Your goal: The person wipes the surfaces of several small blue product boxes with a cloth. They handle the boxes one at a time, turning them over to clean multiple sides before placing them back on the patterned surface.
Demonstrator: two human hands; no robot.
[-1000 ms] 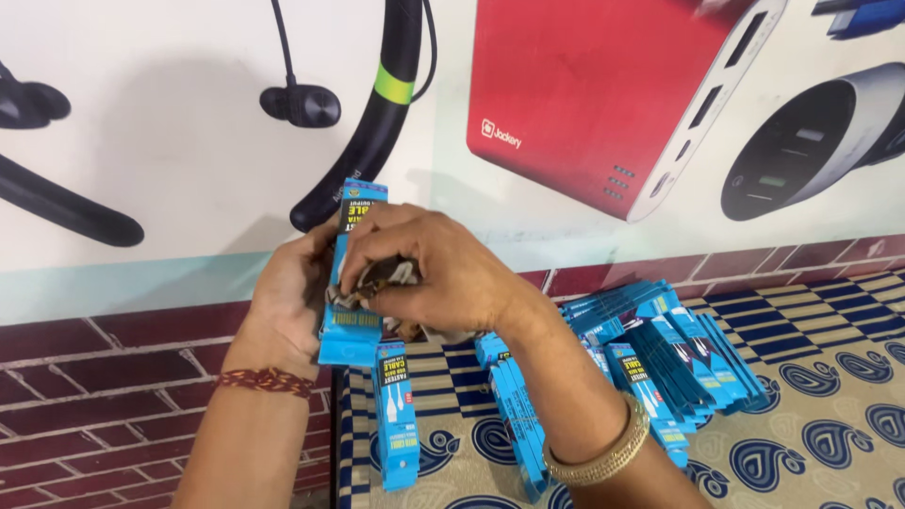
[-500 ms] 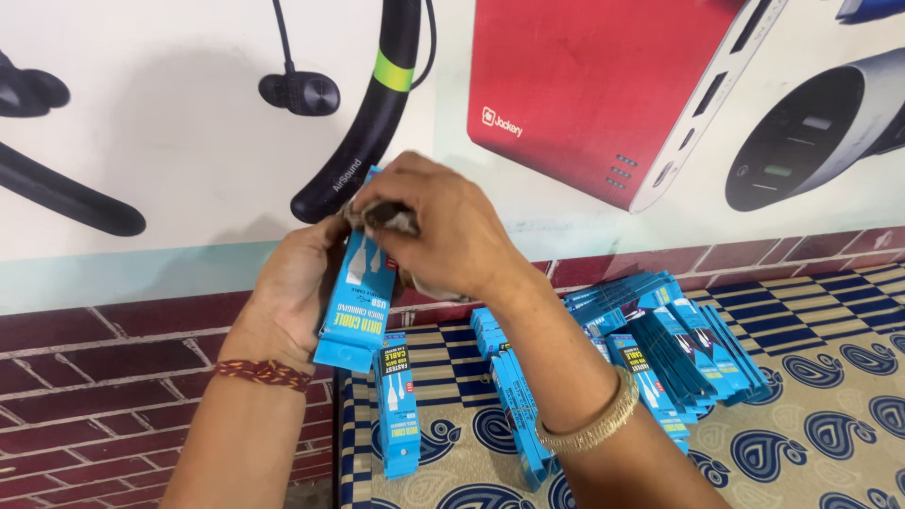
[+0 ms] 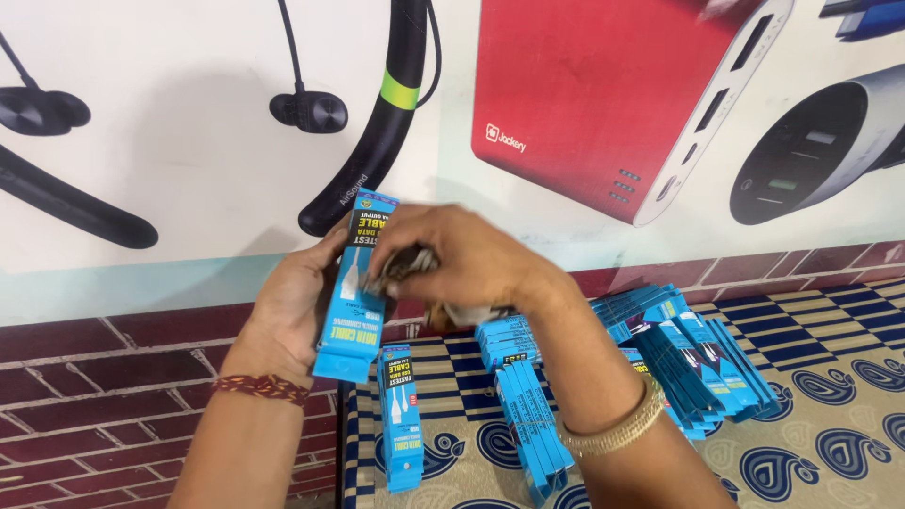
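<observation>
Above the patterned mat (image 3: 848,415), the left hand (image 3: 292,302) grips a blue cable packet (image 3: 356,283), now tilted back upright. The right hand (image 3: 471,264) has dropped to its middle, fingers (image 3: 405,269) curled shut on something blurred.

Blue cable boxes (image 3: 356,292) glossy printed cardboard. Patterned mat (image 3: 848,415) woven cloth, matt. Bangle (image 3: 613,429) shiny metal; wristband (image 3: 261,387) braided thread.

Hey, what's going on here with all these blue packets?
A person is handling slim blue cable packets over a patterned cloth. The left hand holds a small stack of packets upright, and the right hand reaches across its front, fingers at the top packet, with something crumpled under the palm that is too blurred to identify. More packets lie on the cloth: one flat below the hands, a row on edge, and a fanned pile to the right. A poster of electronics covers the wall behind.
</observation>
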